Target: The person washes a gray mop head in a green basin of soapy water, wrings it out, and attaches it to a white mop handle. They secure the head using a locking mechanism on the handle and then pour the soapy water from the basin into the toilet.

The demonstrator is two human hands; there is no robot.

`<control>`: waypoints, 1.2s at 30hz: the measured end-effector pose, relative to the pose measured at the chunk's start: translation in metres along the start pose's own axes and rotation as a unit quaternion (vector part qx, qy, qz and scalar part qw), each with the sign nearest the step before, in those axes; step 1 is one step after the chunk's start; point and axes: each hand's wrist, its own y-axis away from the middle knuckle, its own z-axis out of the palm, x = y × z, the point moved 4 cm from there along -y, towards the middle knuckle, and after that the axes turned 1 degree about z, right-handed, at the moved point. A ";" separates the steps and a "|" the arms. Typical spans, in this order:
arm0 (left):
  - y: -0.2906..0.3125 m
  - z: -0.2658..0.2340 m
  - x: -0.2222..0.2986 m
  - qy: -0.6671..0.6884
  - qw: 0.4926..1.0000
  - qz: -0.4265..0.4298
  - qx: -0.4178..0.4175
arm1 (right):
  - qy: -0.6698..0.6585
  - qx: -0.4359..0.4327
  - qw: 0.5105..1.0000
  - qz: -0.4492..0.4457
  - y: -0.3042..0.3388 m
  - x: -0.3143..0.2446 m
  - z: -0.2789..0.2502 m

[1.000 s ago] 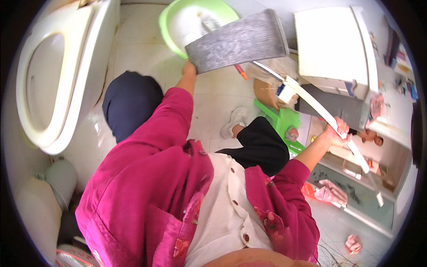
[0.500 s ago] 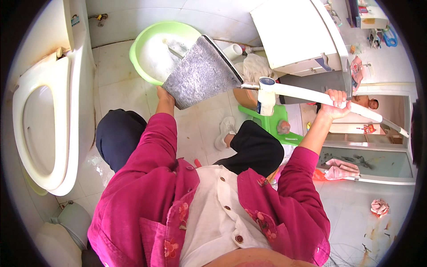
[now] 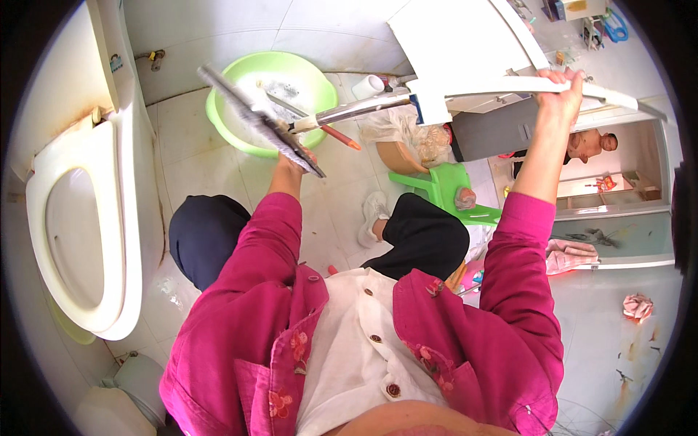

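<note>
A flat mop with a white-and-silver handle (image 3: 371, 105) spans the space in front of me. Its head with a grey pad (image 3: 254, 120) is turned nearly edge-on, above a light green basin (image 3: 331, 91). My left hand (image 3: 294, 163) grips the near end of the mop head; its fingers are partly hidden behind it. Farther right, my right hand (image 3: 561, 93) is wrapped round the white part of the handle. Foamy water fills the basin, and a stick with an orange tip (image 3: 343, 138) leans out over its rim.
A toilet (image 3: 131, 240) stands on the left. Right of the basin are a white cup (image 3: 368, 86), a brown tub (image 3: 396, 154) with clear plastic, a green stool (image 3: 443, 185) and a white cabinet (image 3: 465, 43). A person (image 3: 585, 145) shows through the doorway at right.
The mop head has turned from showing its broad grey face to nearly edge-on and shifted left over the basin. My right hand has moved up and slightly right with the handle.
</note>
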 end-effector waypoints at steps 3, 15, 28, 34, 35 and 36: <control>0.020 0.007 -0.026 0.044 0.992 -0.030 -0.112 | 0.007 0.011 0.999 0.037 -0.013 0.014 0.000; 0.089 0.094 -0.012 0.005 0.912 0.022 -0.409 | -0.103 -0.021 0.990 0.094 -0.014 0.077 0.028; 0.159 0.174 -0.007 -0.057 0.865 0.035 -0.498 | -0.089 -0.087 0.990 -0.073 0.051 0.039 0.067; 0.145 0.167 -0.016 -0.118 0.929 0.029 -0.349 | -0.057 -0.106 0.988 -0.099 0.068 0.050 0.073; 0.146 0.169 -0.015 -0.058 0.924 -0.008 -0.378 | -0.049 -0.112 0.987 -0.101 0.072 0.054 0.076; 0.145 0.170 -0.011 0.002 0.913 -0.046 -0.406 | -0.042 -0.118 0.987 -0.102 0.077 0.060 0.080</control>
